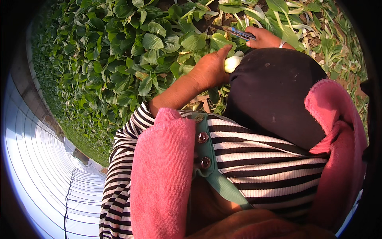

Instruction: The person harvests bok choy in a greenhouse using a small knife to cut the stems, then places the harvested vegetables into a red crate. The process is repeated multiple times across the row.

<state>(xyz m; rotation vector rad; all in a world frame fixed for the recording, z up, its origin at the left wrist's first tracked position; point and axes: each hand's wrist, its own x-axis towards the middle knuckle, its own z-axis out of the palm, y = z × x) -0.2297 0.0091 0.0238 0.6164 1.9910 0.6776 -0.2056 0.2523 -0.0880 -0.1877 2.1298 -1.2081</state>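
Note:
My left hand is curled at a bok choy plant with a pale, rounded base, beside my dark-clothed knee; one digit points up and the other fingers are mostly hidden. Beyond the knee, my right hand grips the blue and dark handle of a narrow hand tool. The tool points left over the leaves, and its thin dark front part is partly lost among them, so its exact kind cannot be told. A pale band circles my right wrist.
Dense leafy bok choy covers the ground at left and ahead. Loose leaves and pale stalks litter the soil at upper right. My dark-clothed knee stands between my hands. A ribbed translucent greenhouse cover curves along the lower left.

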